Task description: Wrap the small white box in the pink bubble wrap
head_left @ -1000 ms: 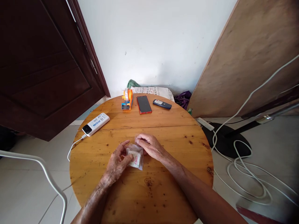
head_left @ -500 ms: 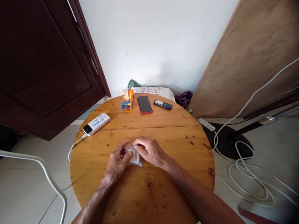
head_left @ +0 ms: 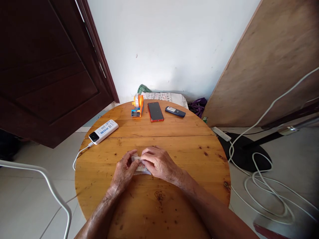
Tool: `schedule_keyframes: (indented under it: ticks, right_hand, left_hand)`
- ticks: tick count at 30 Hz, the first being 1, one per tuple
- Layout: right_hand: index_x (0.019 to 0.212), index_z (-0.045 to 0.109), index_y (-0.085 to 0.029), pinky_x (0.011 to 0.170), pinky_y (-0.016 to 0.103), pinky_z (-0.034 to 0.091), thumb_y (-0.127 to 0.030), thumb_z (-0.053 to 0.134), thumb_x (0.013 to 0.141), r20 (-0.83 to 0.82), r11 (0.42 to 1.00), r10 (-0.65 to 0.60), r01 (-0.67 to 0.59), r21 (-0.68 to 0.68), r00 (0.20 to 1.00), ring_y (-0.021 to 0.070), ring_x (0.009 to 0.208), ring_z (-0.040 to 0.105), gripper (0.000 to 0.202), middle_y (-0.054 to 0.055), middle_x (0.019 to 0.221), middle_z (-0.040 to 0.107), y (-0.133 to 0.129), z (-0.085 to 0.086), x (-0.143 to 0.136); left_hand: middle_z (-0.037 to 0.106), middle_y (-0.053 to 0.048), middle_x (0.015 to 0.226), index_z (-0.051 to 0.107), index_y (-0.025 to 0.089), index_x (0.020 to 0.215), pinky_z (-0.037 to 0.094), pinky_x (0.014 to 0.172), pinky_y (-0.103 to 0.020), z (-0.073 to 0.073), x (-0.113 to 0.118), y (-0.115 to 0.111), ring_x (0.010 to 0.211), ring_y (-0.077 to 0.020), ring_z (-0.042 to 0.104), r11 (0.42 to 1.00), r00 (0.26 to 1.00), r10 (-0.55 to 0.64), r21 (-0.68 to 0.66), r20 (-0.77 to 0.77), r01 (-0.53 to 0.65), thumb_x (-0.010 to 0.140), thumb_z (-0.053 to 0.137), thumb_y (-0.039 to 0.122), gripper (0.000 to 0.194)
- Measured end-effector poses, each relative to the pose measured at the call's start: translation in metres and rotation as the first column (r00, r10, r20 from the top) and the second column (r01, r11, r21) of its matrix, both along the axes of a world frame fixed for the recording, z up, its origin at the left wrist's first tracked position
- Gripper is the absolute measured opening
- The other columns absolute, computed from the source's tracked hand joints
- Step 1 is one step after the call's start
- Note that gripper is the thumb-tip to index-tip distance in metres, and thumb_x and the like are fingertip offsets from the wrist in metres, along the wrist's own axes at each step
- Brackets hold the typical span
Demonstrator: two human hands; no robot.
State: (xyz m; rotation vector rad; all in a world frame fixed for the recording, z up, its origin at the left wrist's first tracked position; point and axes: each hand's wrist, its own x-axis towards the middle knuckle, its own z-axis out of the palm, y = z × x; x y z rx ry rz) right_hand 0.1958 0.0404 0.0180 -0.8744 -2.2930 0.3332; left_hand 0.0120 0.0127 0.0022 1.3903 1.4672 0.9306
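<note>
A small clear plastic packet (head_left: pixel 142 168) with pale contents lies on the round wooden table (head_left: pixel 159 199), between my two hands. My left hand (head_left: pixel 125 168) grips its left side, with thumb and fingers closed on the plastic. From the right, my right hand (head_left: pixel 158 162) pinches the packet's upper part, its thumb and fingertips pressed together close to my left thumb. My fingers hide much of the packet.
A white power bank (head_left: pixel 103 131) with a cable lies at the table's left. Along the far side are an orange and blue tape dispenser (head_left: pixel 137 105), a red-edged phone (head_left: pixel 156 111) and a dark remote (head_left: pixel 175 111). White cables (head_left: pixel 267 196) coil on the floor at right.
My right fingers have moved down and slightly left over the packet, closer to my left thumb. Less of the packet's face shows. The view has shifted slightly.
</note>
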Motion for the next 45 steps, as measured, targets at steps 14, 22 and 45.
schedule_keyframes:
  ticks: [14,22,45]
  right_hand:
    - [0.081,0.07,-0.02,0.081,0.033,0.04,-0.018,0.06,0.09,0.122,0.996,0.073,-0.079,0.046,0.99,0.017,0.084,0.06,0.014,0.004,0.095,0.069,-0.003,0.012,0.006]
    - [0.073,0.072,-0.021,0.083,0.037,0.041,-0.014,0.062,0.086,0.198,0.988,0.106,-0.126,0.094,0.974,0.0206,0.091,0.059,0.017,0.007,0.107,0.068,-0.006,0.02,0.008]
    - [0.136,0.05,-0.024,0.103,0.044,0.041,-0.021,0.075,0.072,0.031,0.919,0.075,-0.057,-0.39,0.997,0.0272,0.121,0.056,0.068,0.011,0.133,0.061,-0.002,0.02,0.008]
  left_hand:
    - [0.069,-0.005,0.092,0.061,0.014,0.115,0.048,0.072,-0.03,0.005,-0.006,0.002,0.08,-0.0197,0.062,0.997,0.994,-0.033,-0.062,0.103,0.039,0.078,0.063,0.042,0.047]
    - [0.068,-0.003,0.088,0.063,0.014,0.113,0.047,0.07,-0.028,0.006,-0.004,0.003,0.076,-0.0176,0.059,0.998,0.988,-0.014,-0.059,0.153,0.023,0.078,0.063,0.039,0.043]
    - [0.069,-0.004,0.089,0.06,0.013,0.12,0.05,0.069,-0.029,0.006,0.0,0.001,0.077,-0.0186,0.063,0.999,0.976,0.027,-0.03,0.218,-0.021,0.075,0.067,0.041,0.053]
